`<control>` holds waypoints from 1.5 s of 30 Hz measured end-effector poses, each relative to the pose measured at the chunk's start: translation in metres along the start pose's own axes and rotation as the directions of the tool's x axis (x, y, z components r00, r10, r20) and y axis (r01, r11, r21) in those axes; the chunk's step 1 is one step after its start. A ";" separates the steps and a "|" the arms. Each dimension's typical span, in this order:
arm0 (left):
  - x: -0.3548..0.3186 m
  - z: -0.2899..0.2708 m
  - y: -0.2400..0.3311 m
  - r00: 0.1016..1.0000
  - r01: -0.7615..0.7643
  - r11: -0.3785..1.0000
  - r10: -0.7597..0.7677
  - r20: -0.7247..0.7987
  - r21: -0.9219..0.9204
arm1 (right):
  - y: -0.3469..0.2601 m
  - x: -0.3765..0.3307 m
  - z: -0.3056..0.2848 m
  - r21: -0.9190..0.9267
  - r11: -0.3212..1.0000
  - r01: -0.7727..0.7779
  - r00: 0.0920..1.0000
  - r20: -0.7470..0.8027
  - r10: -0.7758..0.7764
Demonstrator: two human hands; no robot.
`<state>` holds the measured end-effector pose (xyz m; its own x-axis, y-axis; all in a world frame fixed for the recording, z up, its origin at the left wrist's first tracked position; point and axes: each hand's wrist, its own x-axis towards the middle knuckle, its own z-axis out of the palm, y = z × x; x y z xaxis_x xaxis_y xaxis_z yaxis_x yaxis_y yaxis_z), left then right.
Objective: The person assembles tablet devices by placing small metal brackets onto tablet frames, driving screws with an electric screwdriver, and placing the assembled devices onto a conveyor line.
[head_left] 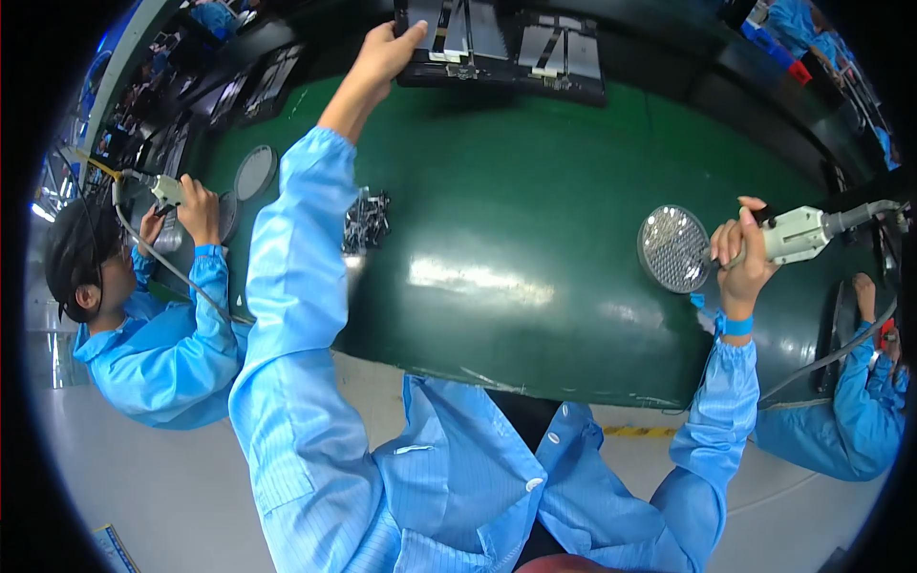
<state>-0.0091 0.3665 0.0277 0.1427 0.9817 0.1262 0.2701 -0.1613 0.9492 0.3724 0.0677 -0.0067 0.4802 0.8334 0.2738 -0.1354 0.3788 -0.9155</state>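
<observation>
My left hand (387, 55) reaches to the far side of the green table. Its fingers close on the left edge of a black flat-panel unit (501, 76), which has silvery plates and dark ribbon strips on it. At the right, my right hand (745, 263) is wrapped around a cream-coloured power screwdriver (800, 237), with its cable leading off to the right. Next to that hand lies a round dish (673, 250) with a shiny, dotted inside. A pile of small dark and silvery parts (366, 222) lies beside my left sleeve.
The green work table (535, 191) curves across the view. To the left, a co-worker (158, 334) in blue holds a similar screwdriver near another round dish (255, 172). Another co-worker (855, 411) sits at the right. A dark rail runs along the far edge.
</observation>
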 end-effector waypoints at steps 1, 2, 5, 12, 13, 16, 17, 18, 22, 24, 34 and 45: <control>-0.025 -0.021 0.007 0.997 -0.010 0.999 0.013 0.073 -0.046 | -0.001 0.001 0.007 0.009 1.000 0.021 0.999 0.036 -0.021; -0.061 -0.016 0.026 0.995 0.066 0.990 -0.056 0.081 -0.127 | -0.002 0.001 0.008 0.000 0.999 0.047 0.998 0.047 -0.047; -0.163 -0.003 0.032 0.989 0.138 0.987 -0.141 0.037 0.084 | -0.003 -0.001 0.006 0.004 0.999 0.050 0.998 0.029 -0.051; -0.316 0.026 0.031 0.928 0.242 0.884 -0.331 0.170 0.399 | -0.002 -0.003 0.011 0.011 0.998 0.054 0.994 0.090 -0.055; -0.316 0.020 0.034 0.961 0.095 0.790 -0.232 0.152 0.605 | -0.002 -0.004 0.011 0.011 0.998 0.055 0.994 0.091 -0.056; -0.277 -0.011 0.032 1.000 0.017 0.671 -0.025 0.000 0.741 | -0.004 -0.008 0.008 -0.004 0.998 0.064 0.995 0.071 -0.064; -0.250 -0.027 0.027 0.998 -0.051 0.702 0.058 0.014 0.710 | -0.004 -0.009 0.010 0.015 0.999 0.047 0.996 0.072 -0.048; -0.225 -0.057 0.007 0.953 -0.282 0.559 0.255 0.162 0.780 | -0.005 -0.009 0.014 0.045 0.999 0.024 0.996 0.084 -0.028; -0.168 -0.100 -0.039 0.943 -0.165 0.770 -0.061 0.328 0.617 | -0.002 -0.007 0.017 0.049 0.998 0.043 0.990 0.131 -0.049; -0.157 -0.093 -0.041 0.881 -0.112 0.828 -0.173 0.439 0.550 | -0.003 -0.008 0.017 0.029 0.999 0.045 0.995 0.093 -0.048; -0.169 -0.108 -0.035 0.970 -0.143 0.888 0.038 0.240 0.437 | -0.006 -0.008 0.014 0.011 0.999 0.052 0.993 0.107 -0.053; -0.194 -0.096 0.008 0.922 -0.385 0.611 0.294 0.253 0.692 | -0.004 -0.007 0.015 0.037 0.997 0.062 0.987 0.147 -0.067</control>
<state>-0.1257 0.1847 0.0389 0.4522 0.8315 0.3227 0.7687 -0.5468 0.3318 0.3568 0.0660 -0.0008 0.3556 0.8561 0.3751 -0.1368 0.4446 -0.8852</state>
